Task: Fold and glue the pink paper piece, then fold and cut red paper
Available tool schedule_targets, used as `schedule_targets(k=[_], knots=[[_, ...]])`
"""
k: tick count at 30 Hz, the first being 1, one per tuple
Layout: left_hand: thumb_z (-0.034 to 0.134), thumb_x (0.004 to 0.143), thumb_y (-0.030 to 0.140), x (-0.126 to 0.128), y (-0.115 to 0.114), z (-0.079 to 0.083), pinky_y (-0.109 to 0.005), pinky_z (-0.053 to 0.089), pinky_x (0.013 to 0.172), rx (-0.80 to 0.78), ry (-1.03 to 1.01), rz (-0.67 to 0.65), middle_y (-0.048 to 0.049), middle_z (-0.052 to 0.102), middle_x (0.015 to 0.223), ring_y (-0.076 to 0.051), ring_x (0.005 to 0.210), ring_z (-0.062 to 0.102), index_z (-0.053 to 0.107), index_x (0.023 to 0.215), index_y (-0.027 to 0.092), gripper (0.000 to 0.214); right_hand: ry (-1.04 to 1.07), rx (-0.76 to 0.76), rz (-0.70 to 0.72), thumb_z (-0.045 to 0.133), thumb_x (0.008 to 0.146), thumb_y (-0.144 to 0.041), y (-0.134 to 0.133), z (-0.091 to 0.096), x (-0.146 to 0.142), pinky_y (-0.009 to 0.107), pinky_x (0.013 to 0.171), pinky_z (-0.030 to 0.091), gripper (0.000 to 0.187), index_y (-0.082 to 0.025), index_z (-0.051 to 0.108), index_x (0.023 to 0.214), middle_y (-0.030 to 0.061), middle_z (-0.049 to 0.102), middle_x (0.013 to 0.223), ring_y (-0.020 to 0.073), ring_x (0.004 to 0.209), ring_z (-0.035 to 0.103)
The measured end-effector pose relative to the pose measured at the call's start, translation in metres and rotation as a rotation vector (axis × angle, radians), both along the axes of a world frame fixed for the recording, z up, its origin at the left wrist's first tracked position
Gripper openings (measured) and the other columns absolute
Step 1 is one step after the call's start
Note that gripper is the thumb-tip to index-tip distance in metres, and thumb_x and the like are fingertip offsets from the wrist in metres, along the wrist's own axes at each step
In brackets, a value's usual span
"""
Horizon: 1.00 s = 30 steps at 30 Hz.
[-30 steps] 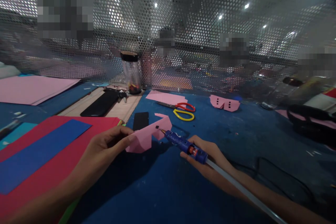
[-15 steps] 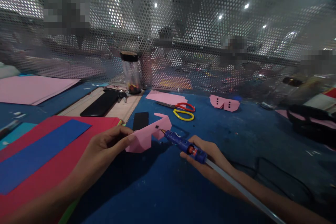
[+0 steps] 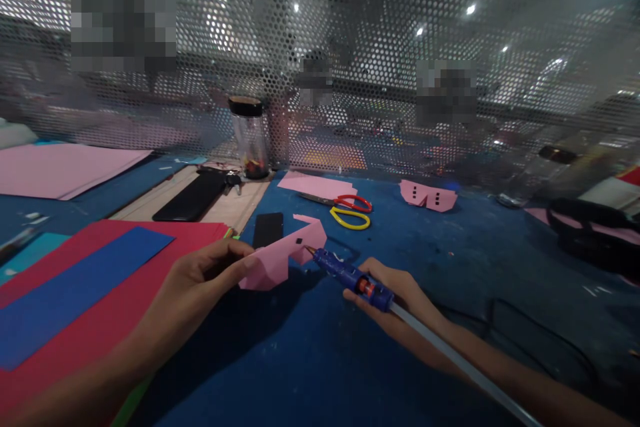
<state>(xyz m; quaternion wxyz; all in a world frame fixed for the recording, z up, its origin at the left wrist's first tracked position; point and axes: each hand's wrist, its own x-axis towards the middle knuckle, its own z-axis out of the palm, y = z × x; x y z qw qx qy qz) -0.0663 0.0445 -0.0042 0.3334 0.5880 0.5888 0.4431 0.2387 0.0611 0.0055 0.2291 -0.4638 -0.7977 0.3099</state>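
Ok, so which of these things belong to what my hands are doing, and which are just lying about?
In use:
pink paper piece, in the left hand
blue glue gun, in the right hand

Lying about:
scissors
black phone
lidded jar
blue strip on red sheets
other pink piece, possibly related

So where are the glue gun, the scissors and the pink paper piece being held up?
Glue gun (image 3: 345, 272): head view, on its blue body.
Scissors (image 3: 333, 203): head view, where blades meet handles.
Pink paper piece (image 3: 278, 260): head view, near its middle.
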Motion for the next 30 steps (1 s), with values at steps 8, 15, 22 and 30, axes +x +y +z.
schedule_targets(k=[8,15,22,30], knots=[[0.066,0.084,0.055,0.000,0.000,0.001,-0.029,0.042,0.065,-0.008,0.011,-0.005,-0.0013,0.064,0.075,-0.021,0.073,0.056,0.072,0.076,0.027,0.029,0.005,0.010,-0.024,0.056,0.096,-0.046,-0.002,0.003,-0.001,0.026,0.058,0.035,0.025,-0.023,0.052,0.086,-0.0032,0.056,0.071,0.0141,0.062,0.050],[0.067,0.085,0.054,-0.003,-0.001,0.000,-0.027,0.043,0.069,-0.031,-0.016,-0.028,0.0003,0.065,0.078,-0.020,0.077,0.057,0.072,0.079,0.027,0.029,-0.021,0.021,0.007,0.059,0.093,-0.035,0.002,-0.006,0.003,0.026,0.060,0.037,0.015,-0.022,0.053,0.088,-0.0027,0.060,0.074,0.0143,0.064,0.053],[0.066,0.086,0.056,-0.004,0.000,-0.001,-0.026,0.042,0.068,-0.043,0.008,-0.006,0.0014,0.063,0.079,-0.019,0.078,0.058,0.070,0.080,0.026,0.031,0.117,-0.049,-0.044,0.061,0.092,-0.040,-0.001,0.003,-0.001,0.024,0.054,0.037,0.021,-0.022,0.052,0.085,-0.0041,0.052,0.069,0.0119,0.060,0.048],[0.071,0.083,0.055,-0.007,0.004,0.000,-0.023,0.045,0.068,-0.002,-0.034,0.152,0.0023,0.065,0.081,-0.018,0.079,0.059,0.072,0.085,0.026,0.029,0.152,-0.192,-0.233,0.063,0.089,-0.057,0.000,-0.012,0.006,0.025,0.052,0.049,0.035,-0.023,0.063,0.096,-0.0006,0.059,0.074,0.0140,0.059,0.057]])
